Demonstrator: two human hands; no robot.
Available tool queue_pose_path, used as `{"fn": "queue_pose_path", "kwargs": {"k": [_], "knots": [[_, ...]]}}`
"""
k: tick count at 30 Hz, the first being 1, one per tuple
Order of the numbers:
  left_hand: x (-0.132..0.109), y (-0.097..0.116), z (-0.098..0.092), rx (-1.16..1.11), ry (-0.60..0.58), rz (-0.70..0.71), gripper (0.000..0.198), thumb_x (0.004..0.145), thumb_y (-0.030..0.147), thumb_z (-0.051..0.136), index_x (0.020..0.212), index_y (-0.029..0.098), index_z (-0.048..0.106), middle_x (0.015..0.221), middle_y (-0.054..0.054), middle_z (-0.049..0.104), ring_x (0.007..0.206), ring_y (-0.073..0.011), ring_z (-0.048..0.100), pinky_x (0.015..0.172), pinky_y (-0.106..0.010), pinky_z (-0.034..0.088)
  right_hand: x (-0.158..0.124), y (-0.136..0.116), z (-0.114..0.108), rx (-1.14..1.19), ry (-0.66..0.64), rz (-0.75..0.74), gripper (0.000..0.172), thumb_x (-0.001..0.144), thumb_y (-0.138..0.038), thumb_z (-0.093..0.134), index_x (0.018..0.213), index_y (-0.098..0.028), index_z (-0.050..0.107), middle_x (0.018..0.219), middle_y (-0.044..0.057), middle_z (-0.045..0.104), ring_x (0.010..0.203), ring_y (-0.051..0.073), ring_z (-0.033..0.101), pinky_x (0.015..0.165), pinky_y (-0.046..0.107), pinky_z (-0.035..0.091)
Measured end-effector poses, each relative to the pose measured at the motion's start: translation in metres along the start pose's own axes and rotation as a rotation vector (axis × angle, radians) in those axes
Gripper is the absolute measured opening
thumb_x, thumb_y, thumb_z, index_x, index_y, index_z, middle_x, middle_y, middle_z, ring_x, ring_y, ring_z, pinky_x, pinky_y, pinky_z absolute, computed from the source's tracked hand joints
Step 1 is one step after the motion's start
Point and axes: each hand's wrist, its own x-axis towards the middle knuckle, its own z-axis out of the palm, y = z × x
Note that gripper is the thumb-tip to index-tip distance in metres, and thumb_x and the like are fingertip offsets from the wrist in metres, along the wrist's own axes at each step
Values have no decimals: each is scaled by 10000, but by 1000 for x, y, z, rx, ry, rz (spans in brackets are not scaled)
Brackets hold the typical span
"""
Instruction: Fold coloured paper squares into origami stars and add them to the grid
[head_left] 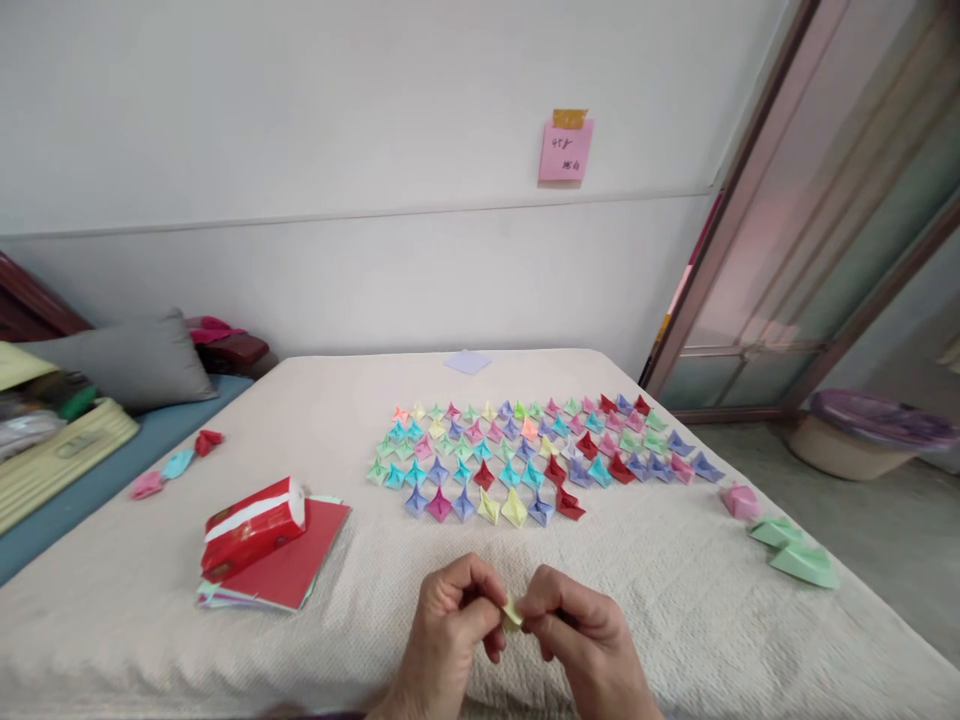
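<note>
Between my two hands is a small folded piece of pale yellow paper [512,614], held low over the front of the cloth-covered table. My left hand [456,625] pinches its left side between thumb and forefinger. On the right side, my right hand [581,635] grips it with thumb and fingertips, which hide much of its shape. Beyond my hands stand rows of small folded paper boats [484,474] in red, blue, green, pink, yellow and purple. The nearest row includes a pale yellow boat [514,508].
A red-and-white packet [255,528] lies on a stack of coloured paper [315,560] at left. Small folded papers [178,462] sit near the left edge, larger green folded boats [804,565] near the right. A lilac sheet [468,362] lies at the back. A bin [862,440] stands on the floor.
</note>
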Motion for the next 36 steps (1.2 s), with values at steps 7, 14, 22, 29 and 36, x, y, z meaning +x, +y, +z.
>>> {"fn": "queue_pose_path", "kwargs": {"k": [7,14,22,29,36], "knots": [[2,15,3,97,-43,25,53,673,137,622,691,159,577,523,47,502,504,-100,453,498,-208,370,3,-9,-6,-348,-107,-323,210,783,-99,541,646,-200,664,590,-15,536,551,132,511,537,252,367],[1,21,-3,273,-47,140,170,736,91,587,853,197,524,689,36,565,622,-112,512,575,-204,398,4,-26,-10,-396,-166,-132,186,796,-250,577,973,-202,611,679,-16,587,603,151,520,576,252,409],[3,16,-5,294,-142,94,173,792,279,654,909,163,602,647,26,555,592,-112,516,567,-207,412,6,-20,-9,-444,-177,-56,276,873,-353,530,721,-163,659,599,16,599,528,145,567,507,233,408],[-3,19,-2,395,-85,146,178,819,307,605,719,159,602,547,26,516,520,-112,482,513,-207,387,2,-12,-4,-370,-174,-48,273,874,-331,532,676,-166,622,583,15,610,496,131,564,478,217,411],[-4,10,2,338,-13,97,168,775,252,610,638,163,571,498,49,466,467,-99,442,465,-195,356,-6,0,4,-463,-68,-220,287,876,-307,514,611,-197,497,533,-40,473,481,108,423,485,236,328]]}}
